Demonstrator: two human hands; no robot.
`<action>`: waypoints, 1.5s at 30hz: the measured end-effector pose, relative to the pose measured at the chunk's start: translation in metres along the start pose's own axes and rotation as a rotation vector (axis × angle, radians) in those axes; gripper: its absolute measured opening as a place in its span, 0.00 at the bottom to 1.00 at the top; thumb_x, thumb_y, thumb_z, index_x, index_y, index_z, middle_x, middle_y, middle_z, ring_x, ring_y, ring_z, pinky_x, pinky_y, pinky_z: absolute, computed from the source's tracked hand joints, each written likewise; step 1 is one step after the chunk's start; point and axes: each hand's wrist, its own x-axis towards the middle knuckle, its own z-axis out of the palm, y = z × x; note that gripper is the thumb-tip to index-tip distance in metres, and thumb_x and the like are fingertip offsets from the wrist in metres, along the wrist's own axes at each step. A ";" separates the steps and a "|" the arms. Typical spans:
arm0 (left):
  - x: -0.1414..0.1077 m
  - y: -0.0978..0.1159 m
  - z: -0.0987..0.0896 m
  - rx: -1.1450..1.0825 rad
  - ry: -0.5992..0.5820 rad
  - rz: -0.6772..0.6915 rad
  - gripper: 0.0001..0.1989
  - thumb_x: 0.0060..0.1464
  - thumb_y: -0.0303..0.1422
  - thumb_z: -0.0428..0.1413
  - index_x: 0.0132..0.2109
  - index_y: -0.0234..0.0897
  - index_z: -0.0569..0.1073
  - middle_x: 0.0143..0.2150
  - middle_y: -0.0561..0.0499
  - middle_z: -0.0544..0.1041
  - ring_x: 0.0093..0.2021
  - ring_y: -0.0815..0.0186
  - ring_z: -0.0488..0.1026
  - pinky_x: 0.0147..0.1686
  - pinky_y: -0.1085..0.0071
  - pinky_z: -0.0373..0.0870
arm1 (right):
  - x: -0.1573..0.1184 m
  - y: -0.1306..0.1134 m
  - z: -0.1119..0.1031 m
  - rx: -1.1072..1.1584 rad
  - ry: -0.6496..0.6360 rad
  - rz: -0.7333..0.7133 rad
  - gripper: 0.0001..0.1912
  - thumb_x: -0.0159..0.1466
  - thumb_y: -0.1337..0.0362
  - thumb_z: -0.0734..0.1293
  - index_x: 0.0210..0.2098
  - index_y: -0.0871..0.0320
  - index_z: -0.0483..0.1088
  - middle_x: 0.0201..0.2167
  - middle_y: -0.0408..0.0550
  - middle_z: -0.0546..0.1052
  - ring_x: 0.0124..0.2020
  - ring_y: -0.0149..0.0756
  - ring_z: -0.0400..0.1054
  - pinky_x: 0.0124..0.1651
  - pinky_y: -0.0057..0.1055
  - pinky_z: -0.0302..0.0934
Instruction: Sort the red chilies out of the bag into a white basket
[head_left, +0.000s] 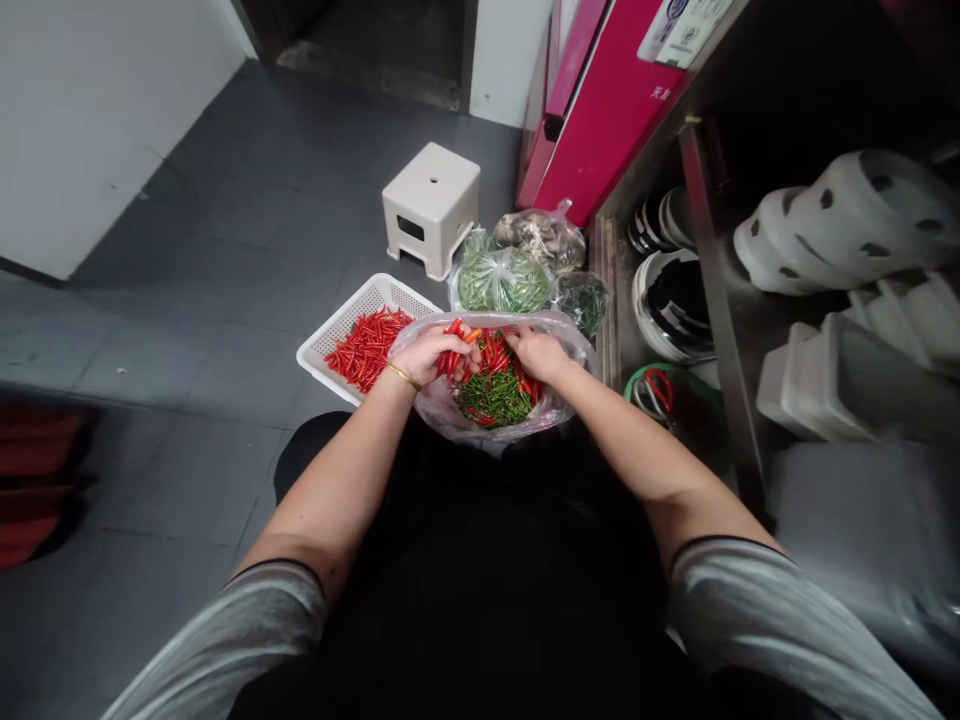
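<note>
A clear plastic bag (510, 432) stands open in front of me, holding red chili peppers and a heap of green stems (495, 398). My left hand (431, 355), with a gold bracelet at its wrist, is closed around several red chilies (451, 362) over the bag's left side. Inside the bag's right side, my right hand (538, 354) has its fingers bent down among the red chilies (495, 350); its fingertips are hidden, so what they pinch does not show. Left of the bag, a white perforated basket (315, 362) holds many red chilies (367, 345) without stems.
A white plastic stool (433, 205) stands beyond the basket. Bags of green vegetables (504, 282) and of what look like mushrooms (541, 238) lie behind my bag. To the right is a metal shelf (720, 300) with buckets and white tubs (817, 385); a pink cabinet (600, 120) rises behind.
</note>
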 end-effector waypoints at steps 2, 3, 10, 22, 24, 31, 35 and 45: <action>0.000 0.002 0.000 -0.017 0.005 -0.017 0.11 0.39 0.34 0.58 0.32 0.31 0.70 0.28 0.45 0.76 0.26 0.64 0.74 0.18 0.74 0.62 | 0.011 -0.005 0.001 -0.030 -0.053 -0.019 0.19 0.68 0.71 0.54 0.53 0.66 0.69 0.54 0.68 0.68 0.45 0.46 0.71 0.44 0.36 0.63; -0.001 0.002 0.000 -0.017 0.015 -0.010 0.12 0.40 0.34 0.58 0.32 0.32 0.70 0.27 0.46 0.75 0.25 0.65 0.73 0.18 0.74 0.62 | 0.014 -0.006 0.001 -0.034 -0.074 -0.041 0.19 0.68 0.71 0.53 0.51 0.66 0.70 0.53 0.67 0.69 0.45 0.46 0.71 0.45 0.36 0.63; 0.008 -0.009 0.008 0.152 0.216 0.093 0.13 0.44 0.36 0.62 0.27 0.35 0.66 0.16 0.57 0.63 0.16 0.75 0.59 0.19 0.74 0.58 | 0.000 0.009 -0.009 -0.038 -0.049 -0.121 0.21 0.71 0.67 0.50 0.48 0.66 0.72 0.42 0.64 0.77 0.42 0.46 0.72 0.45 0.37 0.61; 0.022 -0.033 0.024 0.419 0.190 0.280 0.15 0.46 0.42 0.61 0.32 0.32 0.71 0.29 0.53 0.72 0.32 0.69 0.68 0.36 0.71 0.66 | -0.014 0.015 -0.045 0.137 -0.124 -0.141 0.15 0.69 0.63 0.57 0.47 0.59 0.73 0.44 0.56 0.78 0.41 0.41 0.72 0.43 0.31 0.60; 0.024 -0.037 0.023 0.326 0.139 0.235 0.17 0.43 0.41 0.63 0.34 0.32 0.72 0.31 0.52 0.74 0.35 0.67 0.71 0.39 0.69 0.68 | -0.007 0.017 -0.048 0.202 -0.147 -0.164 0.16 0.69 0.62 0.58 0.50 0.57 0.73 0.45 0.53 0.78 0.42 0.40 0.72 0.44 0.30 0.60; 0.025 -0.046 0.019 -0.188 0.102 0.005 0.25 0.43 0.38 0.65 0.48 0.33 0.70 0.36 0.46 0.78 0.35 0.62 0.77 0.37 0.61 0.75 | 0.024 0.020 -0.039 0.487 -0.173 -0.102 0.15 0.69 0.64 0.59 0.50 0.55 0.73 0.46 0.48 0.78 0.40 0.38 0.72 0.46 0.31 0.63; 0.023 -0.042 0.018 -0.280 0.113 0.051 0.24 0.43 0.38 0.66 0.46 0.31 0.70 0.35 0.45 0.78 0.36 0.60 0.78 0.38 0.61 0.76 | 0.025 0.018 -0.029 0.844 -0.191 0.023 0.15 0.71 0.61 0.56 0.46 0.59 0.72 0.36 0.48 0.78 0.25 0.30 0.69 0.34 0.27 0.66; 0.025 -0.042 0.017 -0.278 0.117 0.189 0.18 0.39 0.37 0.68 0.31 0.33 0.69 0.23 0.52 0.73 0.25 0.69 0.72 0.30 0.71 0.69 | -0.005 0.004 0.007 1.290 0.431 0.284 0.17 0.63 0.48 0.64 0.33 0.56 0.67 0.20 0.40 0.71 0.18 0.29 0.63 0.21 0.24 0.58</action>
